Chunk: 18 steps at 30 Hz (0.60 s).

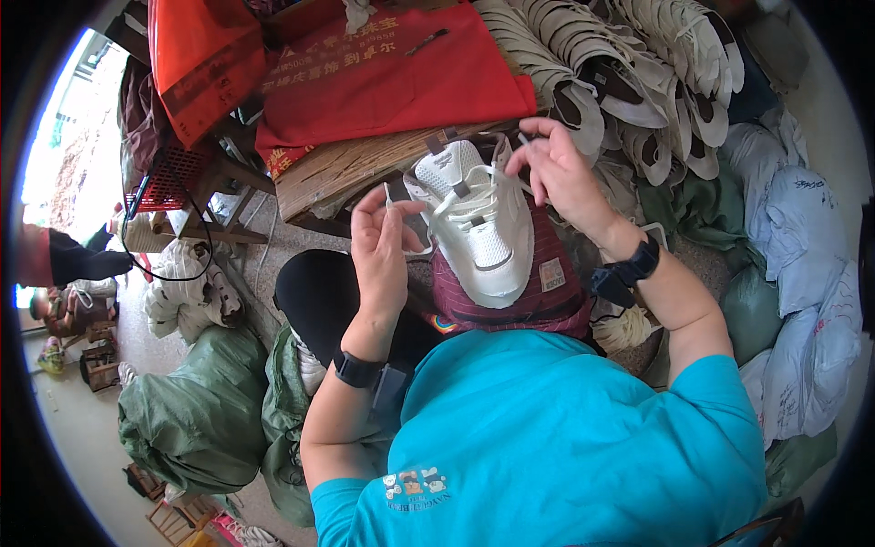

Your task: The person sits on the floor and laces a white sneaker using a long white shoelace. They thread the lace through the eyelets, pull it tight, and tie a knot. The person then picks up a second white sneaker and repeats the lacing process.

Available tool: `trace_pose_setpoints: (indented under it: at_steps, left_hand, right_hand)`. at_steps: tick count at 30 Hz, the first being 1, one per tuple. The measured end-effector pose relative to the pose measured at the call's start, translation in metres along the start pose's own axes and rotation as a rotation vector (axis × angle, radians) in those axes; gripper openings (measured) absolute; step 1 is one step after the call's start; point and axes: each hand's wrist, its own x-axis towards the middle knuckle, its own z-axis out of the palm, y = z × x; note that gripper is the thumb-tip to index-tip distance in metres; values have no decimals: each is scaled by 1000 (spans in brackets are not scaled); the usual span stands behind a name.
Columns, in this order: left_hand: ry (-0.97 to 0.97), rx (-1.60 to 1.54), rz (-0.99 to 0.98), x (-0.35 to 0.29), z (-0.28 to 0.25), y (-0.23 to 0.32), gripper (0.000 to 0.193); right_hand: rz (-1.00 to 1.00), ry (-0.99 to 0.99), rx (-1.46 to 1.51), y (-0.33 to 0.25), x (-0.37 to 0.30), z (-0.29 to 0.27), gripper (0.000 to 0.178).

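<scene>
A white shoe upper [499, 266] with mesh panels rests toe toward me on a maroon striped cloth [570, 305] over my lap. Its back end lies against the table edge, and a white shoelace [483, 193] crosses its throat. To the left of the upper, my left hand [381, 244] pinches one lace end between thumb and fingers, tip pointing up. On the other side, my right hand [558, 173] is raised over the upper's back right, pinching the other lace end between its fingers.
Ahead stands a wooden table [333, 187] bearing a red cloth [392, 82] with a small dark tool [427, 41]. Rows of shoe uppers [583, 55] are stacked at the back right. Green sacks [196, 406] lie at left, white sacks [802, 237] at right. A red basket [169, 187] sits far left.
</scene>
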Motion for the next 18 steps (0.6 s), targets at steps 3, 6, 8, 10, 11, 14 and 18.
trace_pose_setpoints:
  at_steps: [3,6,8,10,11,14,18]
  left_hand:
    - [-36,-64,-144,-3,-1,-2,23]
    - [-102,39,-205,-2,1,1,22]
    - [-101,57,-213,-2,5,3,20]
    - [-102,105,-222,-2,7,5,19]
    - [-95,103,-226,-2,7,4,18]
    - [-78,97,-233,-1,6,0,16]
    - [-78,124,-234,1,6,0,14]
  right_hand:
    - [209,-155,-17,-4,-12,1,20]
    - [187,-159,-23,-1,-12,3,15]
    - [70,-111,-33,3,-8,1,16]
    - [91,-136,-50,4,-4,2,14]
    - [102,-149,-59,4,-3,2,14]
    - [12,-137,-238,9,1,2,13]
    - [-183,-173,-578,2,6,2,14]
